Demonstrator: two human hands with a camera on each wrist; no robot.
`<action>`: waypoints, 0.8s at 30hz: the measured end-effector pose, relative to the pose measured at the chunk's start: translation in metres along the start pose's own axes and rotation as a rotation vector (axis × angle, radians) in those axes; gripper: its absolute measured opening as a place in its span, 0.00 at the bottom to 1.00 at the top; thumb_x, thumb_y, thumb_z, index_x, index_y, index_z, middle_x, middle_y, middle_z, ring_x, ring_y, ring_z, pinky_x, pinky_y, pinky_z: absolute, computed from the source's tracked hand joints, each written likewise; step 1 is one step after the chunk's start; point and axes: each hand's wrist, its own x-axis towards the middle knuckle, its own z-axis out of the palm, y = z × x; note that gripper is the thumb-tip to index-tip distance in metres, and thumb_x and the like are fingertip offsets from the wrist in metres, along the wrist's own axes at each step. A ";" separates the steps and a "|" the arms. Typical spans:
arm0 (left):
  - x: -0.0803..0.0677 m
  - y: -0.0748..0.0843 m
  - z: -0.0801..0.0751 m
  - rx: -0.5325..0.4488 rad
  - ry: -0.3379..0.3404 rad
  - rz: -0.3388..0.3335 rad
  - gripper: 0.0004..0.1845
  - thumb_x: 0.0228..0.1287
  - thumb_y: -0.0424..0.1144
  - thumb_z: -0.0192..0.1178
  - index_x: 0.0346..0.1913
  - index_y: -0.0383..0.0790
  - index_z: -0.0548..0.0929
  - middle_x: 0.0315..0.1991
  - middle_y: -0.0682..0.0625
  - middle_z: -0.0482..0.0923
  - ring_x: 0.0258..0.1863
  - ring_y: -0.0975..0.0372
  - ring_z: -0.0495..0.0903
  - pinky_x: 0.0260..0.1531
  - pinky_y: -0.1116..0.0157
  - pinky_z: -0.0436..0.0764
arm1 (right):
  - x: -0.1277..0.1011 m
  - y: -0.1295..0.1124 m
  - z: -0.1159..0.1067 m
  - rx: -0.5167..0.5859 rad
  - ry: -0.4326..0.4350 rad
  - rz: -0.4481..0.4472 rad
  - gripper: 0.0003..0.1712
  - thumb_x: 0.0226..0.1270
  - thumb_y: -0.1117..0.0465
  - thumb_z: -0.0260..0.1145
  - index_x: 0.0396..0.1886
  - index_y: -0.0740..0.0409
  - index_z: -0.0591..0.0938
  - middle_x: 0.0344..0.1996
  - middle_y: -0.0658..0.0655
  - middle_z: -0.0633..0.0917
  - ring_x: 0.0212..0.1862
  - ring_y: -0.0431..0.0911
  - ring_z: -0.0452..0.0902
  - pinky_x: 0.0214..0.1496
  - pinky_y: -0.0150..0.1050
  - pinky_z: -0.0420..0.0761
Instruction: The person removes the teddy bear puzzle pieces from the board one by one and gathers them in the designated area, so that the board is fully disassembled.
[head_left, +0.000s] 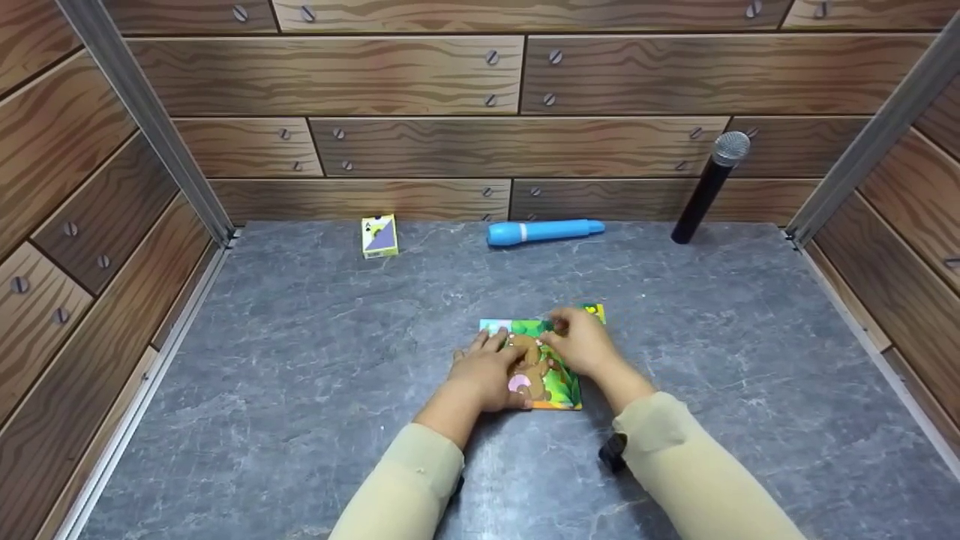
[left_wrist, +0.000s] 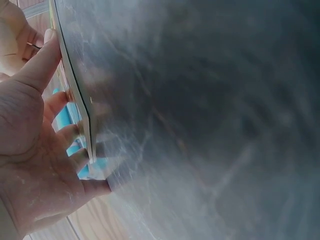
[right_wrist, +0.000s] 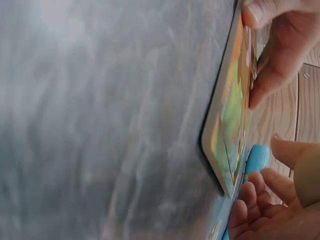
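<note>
A colourful picture puzzle board (head_left: 561, 384) showing a brown bear on green lies flat on the grey marbled table (head_left: 300, 360). My left hand (head_left: 487, 371) rests on the board's left side with its fingers stretched forward. In the left wrist view those spread fingers (left_wrist: 60, 102) press along the board's thin edge (left_wrist: 75, 85). My right hand (head_left: 581, 345) lies over the board's upper right part with its fingers loosely bent. In the right wrist view the board (right_wrist: 227, 120) is edge-on, and nothing shows between my right hand's (right_wrist: 270, 205) thumb and fingers.
At the back of the table lie a blue torch (head_left: 544, 231) and a small card box (head_left: 379, 236). A black microphone (head_left: 709, 187) leans on the wood-patterned back wall. Wood-patterned panels wall in both sides.
</note>
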 end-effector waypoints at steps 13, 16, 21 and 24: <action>0.001 0.001 0.002 -0.054 0.016 -0.038 0.57 0.56 0.63 0.78 0.83 0.43 0.62 0.86 0.47 0.52 0.85 0.48 0.48 0.76 0.33 0.56 | -0.004 -0.004 0.010 -0.078 -0.066 0.065 0.18 0.69 0.66 0.75 0.55 0.71 0.87 0.43 0.65 0.90 0.44 0.54 0.86 0.52 0.51 0.86; 0.001 0.001 0.002 -0.057 0.032 -0.049 0.61 0.53 0.63 0.80 0.83 0.38 0.61 0.85 0.44 0.52 0.84 0.48 0.49 0.76 0.34 0.57 | -0.003 -0.004 0.011 -0.086 -0.063 0.076 0.18 0.68 0.66 0.75 0.55 0.71 0.87 0.42 0.63 0.90 0.41 0.51 0.86 0.52 0.50 0.86; 0.001 0.002 0.002 -0.050 0.048 -0.057 0.62 0.51 0.62 0.81 0.81 0.34 0.63 0.85 0.39 0.52 0.84 0.48 0.50 0.76 0.36 0.59 | -0.003 -0.004 0.013 -0.073 -0.060 0.083 0.18 0.67 0.66 0.75 0.54 0.71 0.87 0.42 0.63 0.90 0.40 0.52 0.86 0.51 0.50 0.85; 0.000 0.002 0.002 -0.050 0.053 -0.056 0.62 0.51 0.62 0.81 0.81 0.33 0.63 0.85 0.39 0.52 0.84 0.47 0.51 0.76 0.36 0.60 | -0.004 -0.006 0.014 -0.075 -0.048 0.093 0.18 0.66 0.66 0.76 0.53 0.69 0.87 0.43 0.63 0.89 0.44 0.54 0.84 0.53 0.52 0.85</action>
